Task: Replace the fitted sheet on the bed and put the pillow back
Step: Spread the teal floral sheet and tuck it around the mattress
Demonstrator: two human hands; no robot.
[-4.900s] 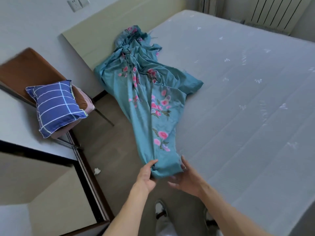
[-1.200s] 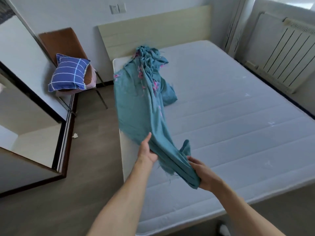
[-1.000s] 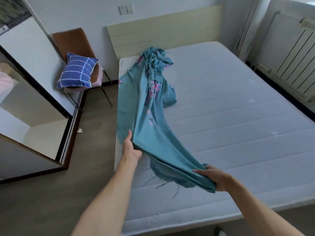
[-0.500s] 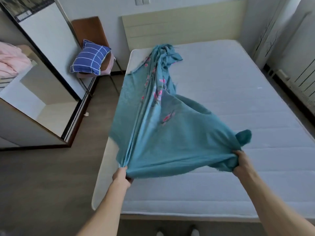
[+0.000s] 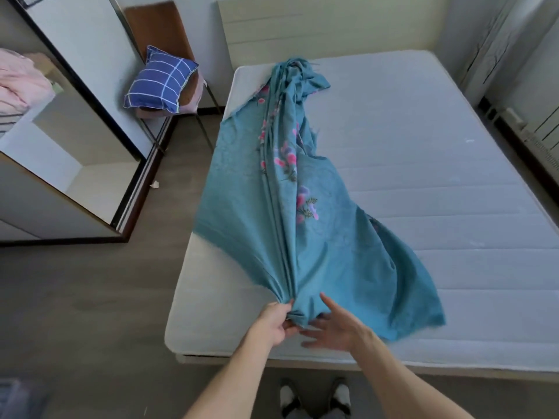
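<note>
Bare mattress point(image 5: 423, 176); left hand point(image 5: 273, 322) bunching sheet point(image 5: 302, 237), right hand point(image 5: 335, 329) spread.

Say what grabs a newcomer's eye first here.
The teal flowered sheet, strewn in a long bunch down the left half of the bare mattress. At its near end the left hand grips the gathered cloth, the right hand spread beside it. A blue checked pillow sits on the chair.
</note>
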